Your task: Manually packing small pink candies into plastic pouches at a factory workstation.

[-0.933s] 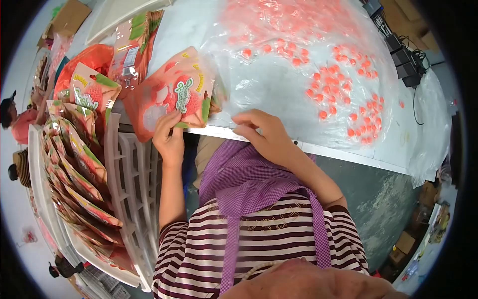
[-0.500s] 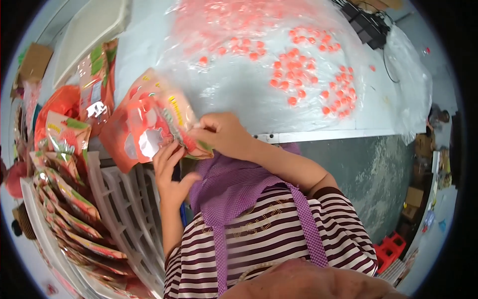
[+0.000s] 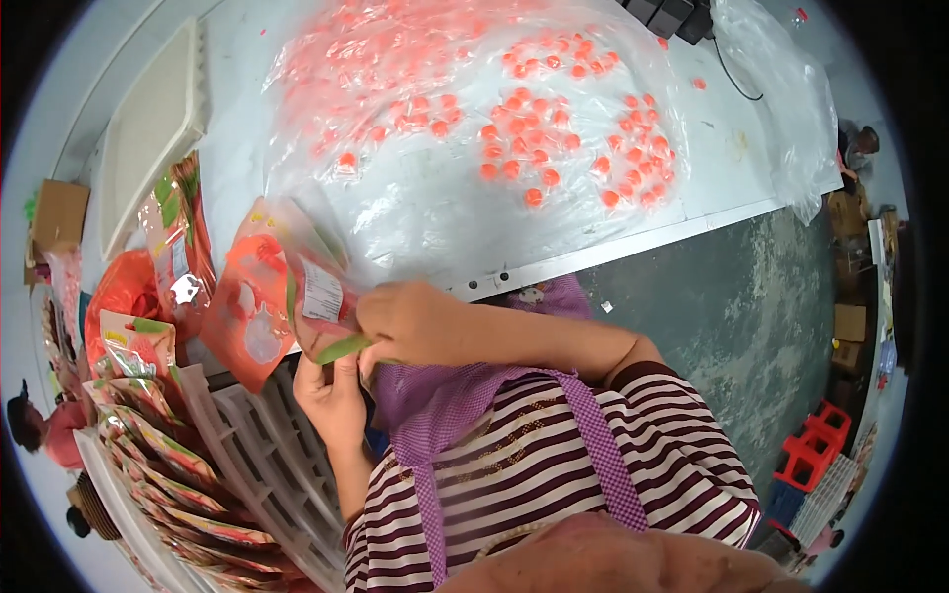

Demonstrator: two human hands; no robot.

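Pink-and-green pouch (image 3: 314, 296) is over the near edge of the table (image 3: 237, 119), label face showing. Right hand (image 3: 410, 321) clamped on its right side; left hand (image 3: 331, 395) has fingers at the lower corner, can't tell if they grip. Orange window panel (image 3: 259, 341) just left, unclear if same pouch. Risk: slick film plus a loose left side could let it slip off the edge; hard right pinch could crease it. Packed pouches (image 3: 188, 484) left, red-orange balls (image 3: 534, 198) on plastic sheet (image 3: 425, 203) beyond
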